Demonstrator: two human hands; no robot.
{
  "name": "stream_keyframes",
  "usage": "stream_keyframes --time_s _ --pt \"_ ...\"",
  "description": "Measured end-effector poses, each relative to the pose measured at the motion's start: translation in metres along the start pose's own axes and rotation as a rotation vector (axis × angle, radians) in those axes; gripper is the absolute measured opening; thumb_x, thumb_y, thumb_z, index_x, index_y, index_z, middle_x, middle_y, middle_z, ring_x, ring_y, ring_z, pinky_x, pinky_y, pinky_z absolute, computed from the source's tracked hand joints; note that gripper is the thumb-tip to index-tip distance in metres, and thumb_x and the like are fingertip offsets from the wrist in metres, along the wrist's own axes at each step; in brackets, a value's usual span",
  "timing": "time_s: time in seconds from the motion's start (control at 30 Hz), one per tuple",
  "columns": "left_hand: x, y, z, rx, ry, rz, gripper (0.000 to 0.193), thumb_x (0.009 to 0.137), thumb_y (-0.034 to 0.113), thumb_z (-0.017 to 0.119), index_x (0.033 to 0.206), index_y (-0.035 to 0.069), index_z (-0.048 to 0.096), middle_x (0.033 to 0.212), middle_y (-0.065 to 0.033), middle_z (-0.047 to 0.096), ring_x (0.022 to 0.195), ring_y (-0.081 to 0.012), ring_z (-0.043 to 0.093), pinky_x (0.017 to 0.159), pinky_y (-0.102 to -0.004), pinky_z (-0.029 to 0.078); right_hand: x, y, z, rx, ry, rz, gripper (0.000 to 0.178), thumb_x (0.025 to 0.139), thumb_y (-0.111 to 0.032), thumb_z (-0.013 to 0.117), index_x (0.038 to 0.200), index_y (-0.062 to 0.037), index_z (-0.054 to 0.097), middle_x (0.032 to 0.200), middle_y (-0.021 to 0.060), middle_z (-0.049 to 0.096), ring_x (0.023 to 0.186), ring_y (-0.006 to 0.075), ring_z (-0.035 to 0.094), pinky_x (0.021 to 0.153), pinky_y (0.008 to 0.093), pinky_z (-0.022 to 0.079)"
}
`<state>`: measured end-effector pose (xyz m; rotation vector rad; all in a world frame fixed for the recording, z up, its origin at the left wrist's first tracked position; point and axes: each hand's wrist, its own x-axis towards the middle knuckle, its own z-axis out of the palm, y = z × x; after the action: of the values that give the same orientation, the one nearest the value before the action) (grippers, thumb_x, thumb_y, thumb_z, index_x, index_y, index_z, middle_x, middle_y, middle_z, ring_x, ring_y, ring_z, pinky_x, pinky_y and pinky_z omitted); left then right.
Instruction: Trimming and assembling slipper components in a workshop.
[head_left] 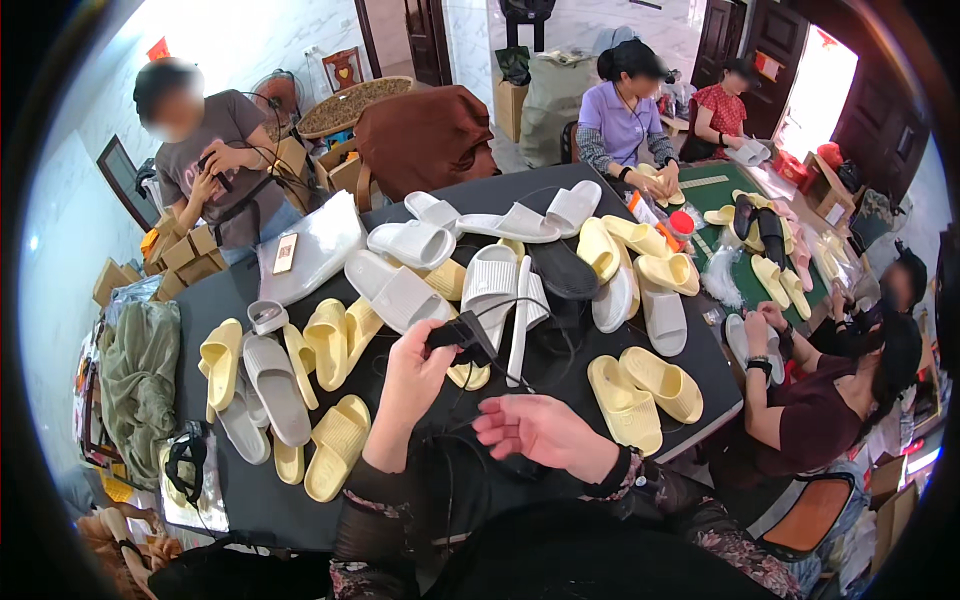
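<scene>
My left hand (410,378) is closed around a small black device (465,337) with a thin black cable (545,300) trailing from it, held up over the table. My right hand (550,436) is lower and to the right, palm partly up, fingers loosely extended and holding nothing visible. Beneath and beyond the hands lie many slippers: a ribbed grey slipper (490,280) just past the device, a black slipper (566,268) beside it, and a yellow pair (640,398) right of my right hand. More yellow slippers (337,445) and grey slippers (277,388) are spread at the left.
The black table (215,300) bears a stack of clear plastic bags (325,245) with a phone (286,254) on top. A person (225,140) stands at the far left. Several people sit right, around a green mat (700,195) with more slippers. A stool (808,515) stands at the lower right.
</scene>
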<state>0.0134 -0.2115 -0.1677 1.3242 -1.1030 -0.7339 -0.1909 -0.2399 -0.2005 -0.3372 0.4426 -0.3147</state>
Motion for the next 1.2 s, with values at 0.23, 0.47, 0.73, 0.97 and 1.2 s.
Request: stream_keyframes --time_s 0.23,0.47,0.73,0.97,1.2 --pt "0.007 0.046 0.019 0.560 -0.380 0.380 0.029 0.066 0.001 0.056 0.095 0.000 0.060 0.090 -0.0166 0.062 0.090 -0.0360 0.057 0.081 -0.0435 0.042 -0.018 -0.048 0.055 -1.300 0.143 -0.973 0.048 0.077 0.000 0.069 0.120 -0.0018 0.050 0.102 0.0040 0.056 0.073 0.0076 0.050 0.063 0.0223 0.045" --pt "-0.001 0.045 0.037 0.688 -0.328 0.496 0.028 0.068 -0.004 0.053 0.095 0.001 0.056 0.092 -0.0162 0.058 0.093 -0.0351 0.056 0.082 -0.0395 0.044 -0.016 -0.051 0.045 -1.627 0.182 -0.925 0.043 0.077 -0.014 0.068 0.114 -0.0009 0.051 0.100 0.0169 0.057 0.086 0.0300 0.057 0.074 0.0358 0.047" --pt "-0.004 0.004 0.056 0.190 -0.170 -0.124 0.026 0.089 0.023 0.060 0.086 -0.002 0.066 0.069 -0.0107 0.062 0.062 -0.0147 0.056 0.058 -0.0288 0.044 -0.002 -0.054 0.023 -1.333 0.462 -0.885 0.018 0.080 -0.012 0.064 0.089 0.0021 0.059 0.069 0.0095 0.059 0.058 0.0132 0.056 0.054 0.0280 0.044" --pt "-0.017 -0.017 0.067 -0.798 -0.101 -0.429 0.030 0.096 0.027 0.049 0.102 0.001 0.061 0.105 -0.0073 0.062 0.093 -0.0139 0.055 0.083 -0.0297 0.042 0.014 -0.037 0.005 -1.315 0.378 -0.833 0.014 0.079 -0.008 0.067 0.086 -0.0001 0.057 0.070 0.0021 0.056 0.059 0.0059 0.050 0.053 0.0233 0.042" --pt "-0.017 -0.017 0.059 -1.285 -0.177 -0.281 0.059 0.099 0.039 0.033 0.123 -0.014 0.044 0.133 -0.0235 0.045 0.127 -0.0333 0.041 0.107 -0.0429 0.031 0.008 -0.011 0.007 -1.230 0.262 -0.745 0.013 0.074 -0.003 0.070 0.078 -0.0007 0.058 0.066 -0.0041 0.051 0.060 0.0028 0.043 0.052 0.0221 0.037"
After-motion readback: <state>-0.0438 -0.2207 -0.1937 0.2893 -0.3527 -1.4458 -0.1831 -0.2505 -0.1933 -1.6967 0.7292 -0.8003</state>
